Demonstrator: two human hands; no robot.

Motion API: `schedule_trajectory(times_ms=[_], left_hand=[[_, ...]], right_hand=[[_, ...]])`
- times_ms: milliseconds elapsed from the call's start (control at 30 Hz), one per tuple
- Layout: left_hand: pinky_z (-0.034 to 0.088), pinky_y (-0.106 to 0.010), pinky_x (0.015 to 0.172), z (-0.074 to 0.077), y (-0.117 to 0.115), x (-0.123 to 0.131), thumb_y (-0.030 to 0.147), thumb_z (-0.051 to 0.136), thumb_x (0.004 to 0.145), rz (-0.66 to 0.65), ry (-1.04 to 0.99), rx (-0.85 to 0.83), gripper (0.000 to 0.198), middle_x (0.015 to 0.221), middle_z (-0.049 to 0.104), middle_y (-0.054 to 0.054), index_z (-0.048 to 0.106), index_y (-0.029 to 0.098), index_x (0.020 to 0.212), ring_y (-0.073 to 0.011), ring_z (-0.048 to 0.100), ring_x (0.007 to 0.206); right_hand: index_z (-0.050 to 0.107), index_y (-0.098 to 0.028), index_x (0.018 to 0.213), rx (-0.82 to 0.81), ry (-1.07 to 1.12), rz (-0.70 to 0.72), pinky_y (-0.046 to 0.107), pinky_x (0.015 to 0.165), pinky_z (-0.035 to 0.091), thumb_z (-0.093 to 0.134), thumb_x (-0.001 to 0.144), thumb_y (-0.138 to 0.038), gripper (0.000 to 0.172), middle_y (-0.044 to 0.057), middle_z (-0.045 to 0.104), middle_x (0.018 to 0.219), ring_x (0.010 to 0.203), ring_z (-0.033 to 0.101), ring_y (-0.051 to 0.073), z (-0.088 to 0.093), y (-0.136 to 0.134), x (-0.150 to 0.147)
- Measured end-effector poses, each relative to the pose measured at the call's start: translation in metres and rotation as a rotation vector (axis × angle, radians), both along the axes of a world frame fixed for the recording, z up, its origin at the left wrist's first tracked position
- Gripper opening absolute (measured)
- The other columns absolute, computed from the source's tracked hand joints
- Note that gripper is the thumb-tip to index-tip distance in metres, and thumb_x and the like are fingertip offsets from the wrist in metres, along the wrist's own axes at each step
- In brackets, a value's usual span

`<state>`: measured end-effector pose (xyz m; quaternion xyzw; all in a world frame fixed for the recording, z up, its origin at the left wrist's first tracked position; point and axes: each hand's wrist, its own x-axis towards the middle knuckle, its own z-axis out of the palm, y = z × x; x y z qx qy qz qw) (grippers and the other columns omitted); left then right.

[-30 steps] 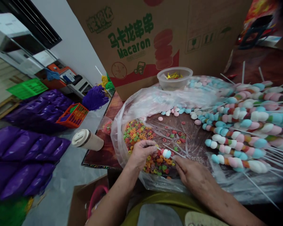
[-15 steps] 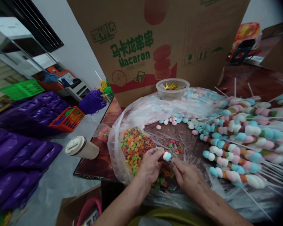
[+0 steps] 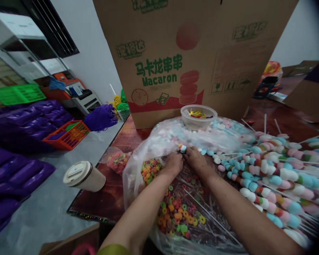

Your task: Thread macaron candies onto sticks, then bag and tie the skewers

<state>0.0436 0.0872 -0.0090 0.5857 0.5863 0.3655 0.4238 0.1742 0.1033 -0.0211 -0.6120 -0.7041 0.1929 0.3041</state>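
Observation:
Both my hands reach forward over a clear plastic sheet point(image 3: 149, 141) on the table. My left hand point(image 3: 173, 163) and my right hand point(image 3: 196, 160) are closed, fingertips meeting around a small white and blue candy piece point(image 3: 183, 148) at the edge of a heap of pastel candies point(image 3: 215, 132). Whether a thin stick is in my fingers I cannot make out. Coloured ring candies point(image 3: 175, 209) lie under my forearms, with bare white sticks point(image 3: 210, 216) among them. Finished candy skewers point(image 3: 271, 177) are stacked to the right.
A large cardboard box marked Macaron point(image 3: 175, 63) stands behind the table. In front of it sits a clear plastic bowl point(image 3: 199, 117). A lidded paper cup point(image 3: 82, 176) lies on its side at the left. Purple bags point(image 3: 18, 141) and an orange basket point(image 3: 67, 134) lie further left.
Both hands have moved away from me, from the ring candies up to the pastel candy heap, carrying the white and blue piece. The view has tilted upward.

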Motion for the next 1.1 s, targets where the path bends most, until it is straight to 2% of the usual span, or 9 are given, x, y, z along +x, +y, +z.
schedule_trajectory(times_ms=[133, 233, 333, 433, 600, 767, 867, 967, 1100], left_hand=[[0.042, -0.029, 0.073, 0.009, -0.041, -0.016, 0.021, 0.061, 0.065, 0.001, -0.027, 0.008, 0.005, 0.073, 0.062, -0.003, 0.062, 0.018, 0.068, -0.0178, 0.055, 0.075], [0.043, -0.025, 0.056, 0.021, -0.076, -0.026, 0.031, 0.063, 0.068, 0.069, -0.406, -0.152, 0.02, 0.066, 0.059, -0.001, 0.059, 0.015, 0.079, -0.0122, 0.054, 0.057], [0.045, -0.022, 0.052, 0.032, -0.103, -0.022, 0.029, 0.071, 0.061, 0.111, -0.824, -0.322, 0.027, 0.066, 0.06, -0.001, 0.058, 0.013, 0.078, -0.0107, 0.056, 0.055], [0.047, -0.022, 0.052, 0.038, -0.121, -0.013, 0.025, 0.074, 0.058, 0.099, -1.005, -0.418, 0.03, 0.069, 0.063, -0.003, 0.059, 0.013, 0.08, -0.011, 0.058, 0.056], [0.045, -0.019, 0.048, 0.042, -0.137, -0.003, 0.025, 0.074, 0.06, 0.087, -1.032, -0.448, 0.025, 0.064, 0.061, -0.002, 0.06, 0.012, 0.076, -0.0091, 0.056, 0.053], [0.045, -0.02, 0.049, 0.046, -0.142, 0.002, 0.028, 0.074, 0.061, 0.154, -0.959, -0.33, 0.025, 0.065, 0.062, -0.002, 0.061, 0.012, 0.075, -0.0095, 0.057, 0.054], [0.046, -0.021, 0.051, 0.048, -0.142, 0.004, 0.029, 0.074, 0.06, 0.149, -0.95, -0.31, 0.026, 0.066, 0.063, -0.002, 0.062, 0.012, 0.075, -0.0096, 0.057, 0.055], [0.045, -0.02, 0.048, 0.049, -0.142, 0.006, 0.028, 0.074, 0.06, 0.113, -0.943, -0.339, 0.025, 0.065, 0.063, -0.002, 0.062, 0.012, 0.075, -0.0089, 0.056, 0.052], [0.044, -0.021, 0.049, 0.051, -0.142, 0.007, 0.03, 0.071, 0.064, 0.14, -0.901, -0.284, 0.023, 0.065, 0.063, -0.002, 0.061, 0.013, 0.077, -0.0099, 0.056, 0.053]], right_hand=[[0.061, -0.016, 0.075, -0.041, 0.121, 0.062, 0.027, 0.064, 0.038, 0.048, 0.074, -0.023, 0.015, 0.004, 0.057, 0.069, 0.068, 0.051, 0.016, 0.001, -0.033, 0.011], [0.059, -0.017, 0.087, -0.099, 0.292, 0.102, 0.024, 0.054, 0.038, 0.047, 0.079, -0.038, 0.025, -0.001, 0.053, 0.064, 0.058, 0.047, 0.012, 0.01, -0.082, 0.019], [0.054, -0.018, 0.087, -0.358, 0.783, 0.076, 0.02, 0.038, 0.024, 0.056, 0.074, -0.047, 0.032, -0.007, 0.038, 0.051, 0.039, 0.028, 0.005, 0.025, -0.125, 0.021], [0.049, -0.02, 0.08, -0.587, 1.146, 0.069, 0.018, 0.035, 0.013, 0.064, 0.068, -0.046, 0.032, -0.008, 0.038, 0.052, 0.037, 0.016, 0.002, 0.039, -0.15, 0.021], [0.053, -0.022, 0.087, -0.495, 1.148, 0.15, 0.018, 0.038, 0.021, 0.063, 0.071, -0.042, 0.027, -0.006, 0.045, 0.06, 0.042, 0.027, 0.004, 0.058, -0.165, 0.017], [0.055, -0.022, 0.093, -0.386, 1.127, 0.081, 0.018, 0.04, 0.029, 0.064, 0.07, -0.041, 0.031, -0.004, 0.051, 0.064, 0.046, 0.039, 0.006, 0.065, -0.171, 0.016], [0.055, -0.022, 0.097, -0.376, 1.108, 0.147, 0.02, 0.052, 0.04, 0.064, 0.071, -0.037, 0.032, 0.0, 0.058, 0.079, 0.062, 0.051, 0.01, 0.066, -0.175, 0.018], [0.056, -0.021, 0.095, -0.344, 1.071, 0.231, 0.025, 0.066, 0.045, 0.064, 0.071, -0.037, 0.03, 0.002, 0.061, 0.087, 0.073, 0.055, 0.013, 0.068, -0.176, 0.02], [0.058, -0.02, 0.087, -0.228, 0.955, 0.088, 0.024, 0.068, 0.045, 0.064, 0.07, -0.037, 0.025, 0.001, 0.061, 0.08, 0.076, 0.055, 0.015, 0.067, -0.175, 0.026]])
